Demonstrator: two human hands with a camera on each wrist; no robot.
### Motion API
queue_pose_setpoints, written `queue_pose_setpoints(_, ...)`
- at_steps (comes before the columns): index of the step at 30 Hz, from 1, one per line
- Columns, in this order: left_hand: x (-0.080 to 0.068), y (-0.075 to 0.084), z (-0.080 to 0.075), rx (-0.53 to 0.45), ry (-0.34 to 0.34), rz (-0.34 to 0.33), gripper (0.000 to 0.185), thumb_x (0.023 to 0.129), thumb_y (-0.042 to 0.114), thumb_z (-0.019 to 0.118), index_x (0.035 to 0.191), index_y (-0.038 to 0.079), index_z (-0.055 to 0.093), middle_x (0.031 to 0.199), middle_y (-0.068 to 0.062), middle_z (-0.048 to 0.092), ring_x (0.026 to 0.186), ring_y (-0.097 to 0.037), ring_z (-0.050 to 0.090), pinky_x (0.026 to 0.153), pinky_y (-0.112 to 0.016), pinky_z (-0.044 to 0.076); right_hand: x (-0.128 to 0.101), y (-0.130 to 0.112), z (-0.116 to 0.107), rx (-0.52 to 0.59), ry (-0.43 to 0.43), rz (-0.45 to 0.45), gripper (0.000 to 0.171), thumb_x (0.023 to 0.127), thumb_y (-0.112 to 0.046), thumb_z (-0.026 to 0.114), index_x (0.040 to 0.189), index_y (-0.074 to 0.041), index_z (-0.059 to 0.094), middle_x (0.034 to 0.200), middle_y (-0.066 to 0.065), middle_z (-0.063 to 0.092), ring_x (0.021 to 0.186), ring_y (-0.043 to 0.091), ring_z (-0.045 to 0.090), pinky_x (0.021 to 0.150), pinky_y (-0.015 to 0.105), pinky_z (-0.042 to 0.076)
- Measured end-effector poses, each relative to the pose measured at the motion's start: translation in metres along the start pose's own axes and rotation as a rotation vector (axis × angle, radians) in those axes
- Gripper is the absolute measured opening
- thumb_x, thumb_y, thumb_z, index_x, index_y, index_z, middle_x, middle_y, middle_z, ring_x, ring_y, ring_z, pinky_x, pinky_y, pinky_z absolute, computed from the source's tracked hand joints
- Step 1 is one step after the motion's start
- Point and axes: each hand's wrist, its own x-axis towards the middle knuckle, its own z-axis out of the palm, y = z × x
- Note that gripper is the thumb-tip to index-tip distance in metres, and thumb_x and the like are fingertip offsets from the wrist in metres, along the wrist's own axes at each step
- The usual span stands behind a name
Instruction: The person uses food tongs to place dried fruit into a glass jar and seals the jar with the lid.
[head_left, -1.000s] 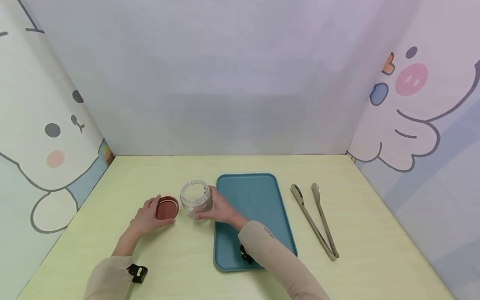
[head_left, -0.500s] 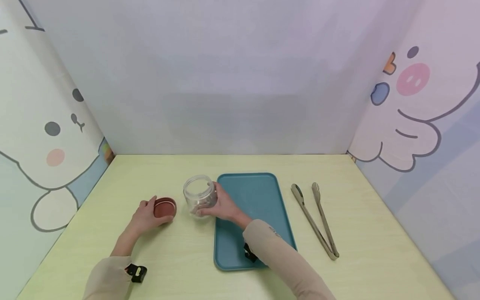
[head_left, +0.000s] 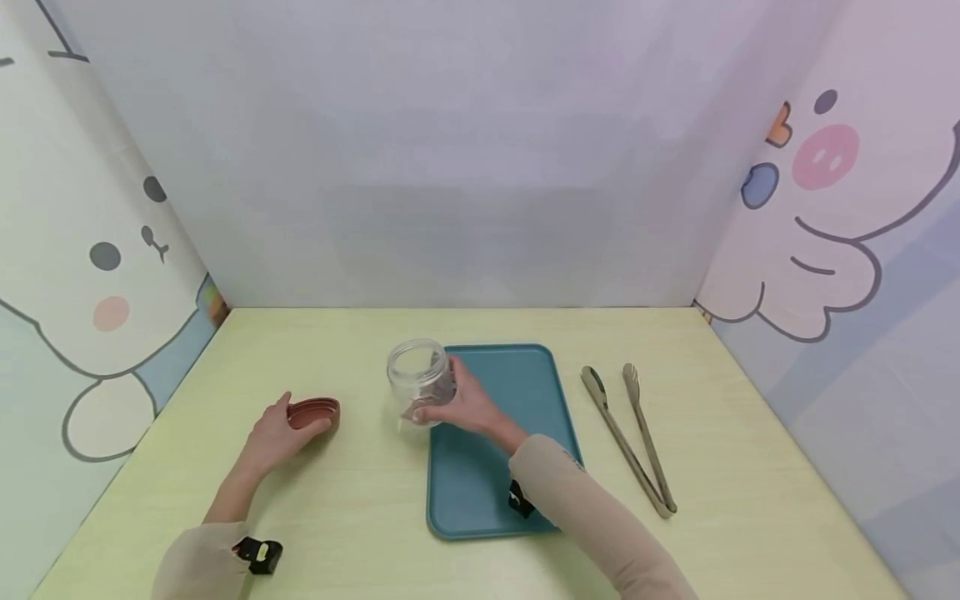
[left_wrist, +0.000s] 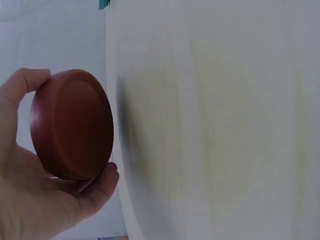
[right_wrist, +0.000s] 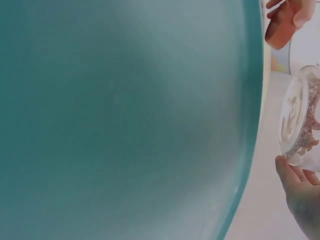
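My left hand (head_left: 270, 437) grips a reddish-brown round lid (head_left: 315, 414) by its edge, on the left side of the table. Its inside faces up and toward the head camera, while the left wrist view has the smooth outer face of the lid (left_wrist: 82, 127), tilted above the table. Fingers and thumb of my right hand (head_left: 474, 407) hold a clear, lidless jar (head_left: 415, 375) at the upper left edge of the tray. Small brownish pieces (right_wrist: 306, 137) lie low inside it, their kind unclear. In the right wrist view, the jar (right_wrist: 295, 117) shows its base.
A blue-green rectangular tray (head_left: 480, 500) lies mid-table under my right forearm. To its right, a pair of metal tongs (head_left: 648, 467) lies spread. A pale wall cloth (head_left: 480, 167) stands behind the pale yellow table (head_left: 360, 500), with printed cartoon animals on both sides.
The jar has moved right and slightly away in my right hand, from beside the tray to over its edge. My left hand has drawn the lid left and tilted it.
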Motion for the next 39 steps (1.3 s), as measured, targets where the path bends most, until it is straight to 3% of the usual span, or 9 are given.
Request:
queue_pose_setpoints(4, -0.002, 0.003, -0.003, -0.148, 0.009, -0.020, 0.098, 0.079, 0.049, 0.059, 0.136, -0.008, 0.003, 0.126, -0.037, 0.026, 0.112, -0.047, 0.031, 0.085, -0.054, 0.035, -0.002, -0.002, -0.007, 0.008, -0.004, 0.011, 0.087, 0.063, -0.036, 0.076, 0.132, -0.010, 0.030, 0.118, 0.000, 0.045, 0.106, 0.018, 0.043, 0.085, 0.040, 0.039)
queue_pose_setpoints(11, 0.000, -0.002, -0.001, -0.413, 0.040, 0.020, 0.089, 0.081, 0.043, 0.058, 0.139, -0.002, 0.007, 0.131, -0.030, 0.027, 0.115, -0.040, 0.032, 0.085, -0.049, 0.038, -0.015, -0.021, -0.023, -0.005, -0.006, 0.000, 0.081, 0.069, -0.027, 0.073, 0.133, -0.007, 0.028, 0.119, 0.006, 0.044, 0.108, 0.022, 0.043, 0.086, 0.043, 0.037)
queue_pose_setpoints(13, -0.003, 0.003, -0.003, -0.499, 0.012, 0.011, 0.082, 0.085, 0.039, 0.056, 0.139, -0.002, 0.010, 0.132, -0.028, 0.026, 0.116, -0.037, 0.031, 0.090, -0.048, 0.034, -0.017, -0.022, -0.026, -0.014, -0.005, 0.014, 0.080, 0.069, -0.027, 0.074, 0.132, -0.009, 0.029, 0.119, 0.007, 0.044, 0.108, 0.022, 0.042, 0.087, 0.044, 0.037)
queue_pose_setpoints(15, -0.007, 0.011, -0.006, -0.567, -0.012, 0.007, 0.076, 0.087, 0.038, 0.054, 0.138, -0.003, 0.014, 0.131, -0.025, 0.029, 0.114, -0.029, 0.034, 0.090, -0.038, 0.036, -0.015, -0.011, -0.027, -0.019, 0.000, 0.016, 0.081, 0.067, -0.032, 0.075, 0.131, -0.012, 0.030, 0.119, 0.004, 0.045, 0.108, 0.020, 0.043, 0.086, 0.043, 0.038)
queue_pose_setpoints(18, -0.009, 0.016, -0.004, -0.763, -0.039, 0.034, 0.068, 0.089, 0.028, 0.052, 0.136, -0.005, 0.016, 0.128, -0.021, 0.028, 0.106, -0.015, 0.039, 0.086, -0.022, 0.039, -0.016, -0.007, -0.030, -0.017, 0.007, 0.019, 0.082, 0.065, -0.035, 0.076, 0.130, -0.013, 0.031, 0.118, 0.003, 0.044, 0.108, 0.020, 0.043, 0.086, 0.044, 0.038)
queue_pose_setpoints(22, -0.012, 0.025, -0.003, -1.045, -0.112, 0.122, 0.060, 0.091, 0.013, 0.049, 0.134, -0.009, 0.015, 0.122, -0.016, 0.026, 0.098, -0.006, 0.043, 0.082, -0.014, 0.040, -0.020, -0.008, -0.035, -0.016, -0.001, 0.000, 0.084, 0.065, -0.035, 0.075, 0.132, -0.012, 0.029, 0.119, 0.004, 0.044, 0.109, 0.021, 0.042, 0.086, 0.044, 0.038)
queue_pose_setpoints(24, -0.013, 0.027, -0.002, -1.127, -0.156, 0.175, 0.054, 0.091, 0.010, 0.047, 0.134, -0.006, 0.018, 0.118, -0.012, 0.029, 0.098, -0.006, 0.045, 0.083, -0.015, 0.040, -0.023, -0.008, -0.038, -0.025, -0.009, -0.011, 0.084, 0.066, -0.034, 0.075, 0.133, -0.012, 0.028, 0.119, 0.003, 0.044, 0.109, 0.019, 0.042, 0.086, 0.044, 0.038)
queue_pose_setpoints(30, -0.014, 0.030, 0.000, -1.264, -0.217, 0.301, 0.043, 0.091, 0.003, 0.044, 0.129, 0.011, 0.027, 0.116, -0.007, 0.037, 0.101, -0.009, 0.047, 0.087, -0.019, 0.038, -0.036, -0.021, -0.053, -0.040, -0.042, -0.045, 0.081, 0.068, -0.024, 0.075, 0.133, -0.011, 0.028, 0.119, 0.003, 0.043, 0.106, 0.020, 0.042, 0.084, 0.044, 0.038)
queue_pose_setpoints(39, -0.015, 0.036, 0.002, -1.288, -0.136, 0.341, 0.039, 0.090, -0.002, 0.045, 0.127, 0.000, 0.033, 0.117, -0.008, 0.039, 0.103, -0.011, 0.046, 0.087, -0.020, 0.039, -0.053, -0.051, -0.069, -0.072, -0.049, -0.073, 0.077, 0.069, -0.016, 0.074, 0.131, -0.004, 0.029, 0.119, 0.009, 0.044, 0.104, 0.024, 0.044, 0.083, 0.044, 0.039)
